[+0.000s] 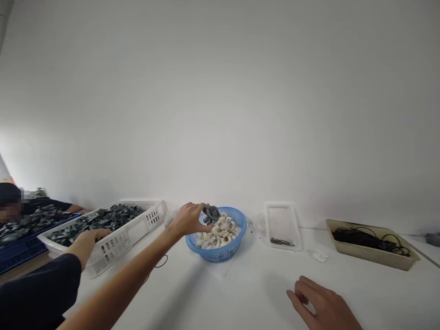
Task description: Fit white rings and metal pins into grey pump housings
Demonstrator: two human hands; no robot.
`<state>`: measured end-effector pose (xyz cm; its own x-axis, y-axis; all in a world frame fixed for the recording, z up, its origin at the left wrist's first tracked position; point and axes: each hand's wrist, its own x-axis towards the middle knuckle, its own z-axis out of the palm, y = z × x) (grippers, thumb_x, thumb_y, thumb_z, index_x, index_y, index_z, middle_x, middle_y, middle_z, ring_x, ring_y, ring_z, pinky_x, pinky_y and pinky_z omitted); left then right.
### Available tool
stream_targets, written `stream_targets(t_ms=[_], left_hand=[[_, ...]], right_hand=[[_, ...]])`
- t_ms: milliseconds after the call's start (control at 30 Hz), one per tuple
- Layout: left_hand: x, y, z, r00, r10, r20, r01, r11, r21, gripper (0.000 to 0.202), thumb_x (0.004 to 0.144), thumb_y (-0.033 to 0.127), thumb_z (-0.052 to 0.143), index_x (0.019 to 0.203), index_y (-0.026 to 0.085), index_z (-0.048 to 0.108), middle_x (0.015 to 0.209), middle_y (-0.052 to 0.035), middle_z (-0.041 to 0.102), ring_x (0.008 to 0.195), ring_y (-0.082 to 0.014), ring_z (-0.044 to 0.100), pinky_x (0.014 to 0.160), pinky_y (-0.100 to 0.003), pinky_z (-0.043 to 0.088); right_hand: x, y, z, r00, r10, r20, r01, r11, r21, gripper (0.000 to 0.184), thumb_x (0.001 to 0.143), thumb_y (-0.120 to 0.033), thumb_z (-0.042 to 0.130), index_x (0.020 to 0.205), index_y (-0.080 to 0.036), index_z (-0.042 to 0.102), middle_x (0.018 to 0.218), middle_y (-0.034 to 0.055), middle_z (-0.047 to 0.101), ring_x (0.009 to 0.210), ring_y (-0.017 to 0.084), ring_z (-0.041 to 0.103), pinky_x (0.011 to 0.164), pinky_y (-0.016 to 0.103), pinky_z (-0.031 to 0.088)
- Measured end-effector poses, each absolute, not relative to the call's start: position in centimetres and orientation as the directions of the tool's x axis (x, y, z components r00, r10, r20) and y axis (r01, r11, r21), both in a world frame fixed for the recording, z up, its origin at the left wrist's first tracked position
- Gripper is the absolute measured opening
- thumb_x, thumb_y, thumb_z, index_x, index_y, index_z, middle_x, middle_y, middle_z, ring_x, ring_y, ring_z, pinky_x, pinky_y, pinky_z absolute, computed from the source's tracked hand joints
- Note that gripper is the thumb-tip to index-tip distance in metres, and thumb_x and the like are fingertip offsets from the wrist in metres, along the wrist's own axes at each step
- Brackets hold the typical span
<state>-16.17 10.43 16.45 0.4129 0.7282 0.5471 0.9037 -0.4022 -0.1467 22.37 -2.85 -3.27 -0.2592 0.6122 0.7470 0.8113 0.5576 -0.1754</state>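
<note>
My left hand (188, 219) is closed on a dark grey molded part (211, 213), gripped between thumb and fingers above the far left of a blue basket (220, 255). Off-white curved pieces (220, 236) fill that basket, some with small dark bits among them. At the lower right, my right hand (321, 302) hovers over the white table with fingers loosely bent and a gap to the thumb. Nothing shows in it.
On the left, a co-worker's hand (85, 245) touches a white crate (117, 247) of dark grey parts. Another person is beside a blue crate (24, 250). A white tray (297, 229) holds thin metal tools. Black cords lie in a beige tray (374, 256); a small white piece (320, 256) lies nearby.
</note>
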Motion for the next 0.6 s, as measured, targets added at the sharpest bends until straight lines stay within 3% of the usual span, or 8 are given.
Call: stream_targets(t_ms=[200, 333, 600], left_hand=[[-5.3, 4.5, 8.9, 0.594, 0.461, 0.659, 0.712, -0.683, -0.163, 0.059, 0.072, 0.059, 0.07, 0.114, 0.017, 0.065, 0.076, -0.0079, 0.07, 0.071, -0.0266, 0.068, 0.07, -0.038, 0.054], [-1.3, 1.9, 4.3, 0.548, 0.27, 0.792, 0.545, -0.833, -0.093, 0.064, 0.068, 0.053, 0.076, 0.12, 0.019, 0.056, 0.074, -0.0057, 0.067, 0.063, -0.0247, 0.064, 0.06, -0.037, 0.052], [0.4, 0.5, -0.1, 0.51, 0.353, 0.784, 0.489, -0.869, 0.073, 0.067, 0.068, 0.05, 0.077, 0.124, 0.022, 0.054, 0.076, -0.0064, 0.069, 0.06, -0.0254, 0.065, 0.056, -0.038, 0.053]], right_hand=[[22.6, -4.0, -0.3, -0.059, 0.646, 0.761, 0.681, 0.584, -0.443, 0.028, 0.107, -0.042, 0.054, 0.087, -0.023, 0.059, 0.072, -0.0023, 0.057, 0.052, 0.012, 0.046, 0.052, 0.023, 0.043], [22.8, -4.8, 1.8, -0.039, 0.67, 0.741, 0.588, 0.615, -0.525, 0.018, 0.104, -0.038, 0.06, 0.097, -0.023, 0.065, 0.075, -0.0005, 0.058, 0.058, 0.014, 0.049, 0.056, 0.025, 0.046], [21.9, -5.0, 2.1, -0.141, 0.75, 0.646, 0.517, 0.612, -0.598, 0.019, 0.101, -0.024, 0.052, 0.091, -0.022, 0.068, 0.081, 0.0017, 0.061, 0.07, 0.016, 0.057, 0.062, 0.027, 0.047]])
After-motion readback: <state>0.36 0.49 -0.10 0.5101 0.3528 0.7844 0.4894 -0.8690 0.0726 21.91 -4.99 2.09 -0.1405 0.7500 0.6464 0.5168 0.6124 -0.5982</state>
